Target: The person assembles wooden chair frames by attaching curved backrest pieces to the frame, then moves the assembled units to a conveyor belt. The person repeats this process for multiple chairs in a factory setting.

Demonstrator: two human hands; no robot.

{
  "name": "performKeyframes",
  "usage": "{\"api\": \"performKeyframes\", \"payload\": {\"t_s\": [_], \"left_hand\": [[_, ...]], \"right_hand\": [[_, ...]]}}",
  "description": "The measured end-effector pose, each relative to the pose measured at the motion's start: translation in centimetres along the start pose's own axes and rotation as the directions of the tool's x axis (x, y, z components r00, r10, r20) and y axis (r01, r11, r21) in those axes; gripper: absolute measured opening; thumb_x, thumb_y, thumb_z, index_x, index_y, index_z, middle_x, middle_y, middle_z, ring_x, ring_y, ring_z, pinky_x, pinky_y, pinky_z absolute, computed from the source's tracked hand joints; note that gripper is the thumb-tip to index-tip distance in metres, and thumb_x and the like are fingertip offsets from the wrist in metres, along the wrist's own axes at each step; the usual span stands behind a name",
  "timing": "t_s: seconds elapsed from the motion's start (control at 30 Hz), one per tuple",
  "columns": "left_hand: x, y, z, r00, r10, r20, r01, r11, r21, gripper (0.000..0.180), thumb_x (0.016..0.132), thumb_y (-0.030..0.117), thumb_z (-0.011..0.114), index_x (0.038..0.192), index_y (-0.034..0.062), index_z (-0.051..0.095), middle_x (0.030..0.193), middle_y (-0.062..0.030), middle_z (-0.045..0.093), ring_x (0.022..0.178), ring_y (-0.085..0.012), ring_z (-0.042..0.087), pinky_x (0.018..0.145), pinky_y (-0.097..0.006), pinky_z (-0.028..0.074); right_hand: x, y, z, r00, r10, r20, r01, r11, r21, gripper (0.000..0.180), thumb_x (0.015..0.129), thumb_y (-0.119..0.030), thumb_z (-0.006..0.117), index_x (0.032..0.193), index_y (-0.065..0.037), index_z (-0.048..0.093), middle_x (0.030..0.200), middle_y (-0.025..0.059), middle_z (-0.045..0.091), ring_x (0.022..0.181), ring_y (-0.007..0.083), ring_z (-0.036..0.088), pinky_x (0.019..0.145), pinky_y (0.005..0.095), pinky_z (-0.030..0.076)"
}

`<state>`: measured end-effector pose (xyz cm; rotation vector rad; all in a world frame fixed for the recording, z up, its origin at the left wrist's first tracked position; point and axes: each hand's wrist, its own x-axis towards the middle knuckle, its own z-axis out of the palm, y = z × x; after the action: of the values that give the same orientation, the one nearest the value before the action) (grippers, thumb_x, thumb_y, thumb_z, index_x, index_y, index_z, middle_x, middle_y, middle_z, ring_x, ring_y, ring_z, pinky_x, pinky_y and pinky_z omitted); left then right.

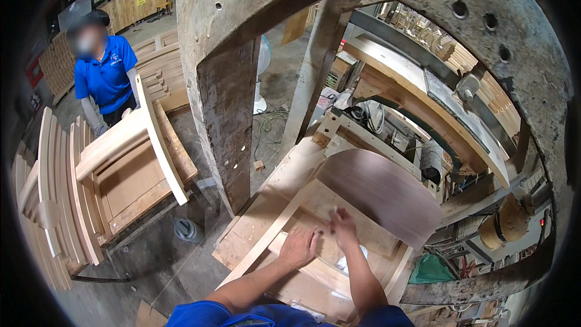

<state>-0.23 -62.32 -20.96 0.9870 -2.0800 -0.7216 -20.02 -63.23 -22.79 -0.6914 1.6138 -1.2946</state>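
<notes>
My left hand [298,248] lies over a pale curved wooden rail [324,274], its fingers bent down around the rail's edge. This rail is part of a wooden frame [263,253] on the bench in front of me. Just to the right, my right hand [344,230] is held above the frame's inner panel, its fingers drawn in and smeared by motion. Whether anything small is between them I cannot make out. Beyond my hands, a dark brown board with a rounded end [381,194] leans over the frame's far right side. A white scrap [351,260] shows beside my right wrist.
A heavy grey machine frame [224,115] arches over the bench. At right stands a slanted table [417,91]; a green cloth [431,269] lies below. On the left, a person in blue [109,72] stands behind stacked chair-like wooden frames [115,151]. A fan [261,72] stands behind.
</notes>
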Motion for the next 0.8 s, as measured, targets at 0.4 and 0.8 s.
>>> {"api": "performKeyframes", "payload": {"t_s": [0.4,0.8], "left_hand": [[0.3,0.5,-0.1,0.996,0.016,0.085,-0.022,0.997,0.069,0.025,0.100,0.026,0.062,0.117,0.0088,0.066,0.104,-0.0135,0.068,0.099,-0.0317,0.065,0.087,-0.045,0.047],[0.2,0.7,0.4,0.988,0.111,0.103,-0.117,0.992,0.051,0.025,0.099,0.027,0.063,0.114,0.0084,0.069,0.101,-0.0133,0.069,0.099,-0.0322,0.065,0.088,-0.046,0.047]], "right_hand": [[14.1,0.1,4.8,0.986,-0.132,-0.100,0.115,0.980,-0.165,0.034,0.101,-0.030,0.066,0.118,-0.001,0.069,0.103,0.0128,0.070,0.085,0.0179,0.067,0.077,0.0347,0.055],[12.9,-4.3,1.5,0.945,-0.137,-0.297,0.022,0.933,-0.359,0.031,0.100,-0.026,0.067,0.114,0.002,0.069,0.098,0.0128,0.073,0.079,0.0170,0.068,0.071,0.0343,0.055]]}}
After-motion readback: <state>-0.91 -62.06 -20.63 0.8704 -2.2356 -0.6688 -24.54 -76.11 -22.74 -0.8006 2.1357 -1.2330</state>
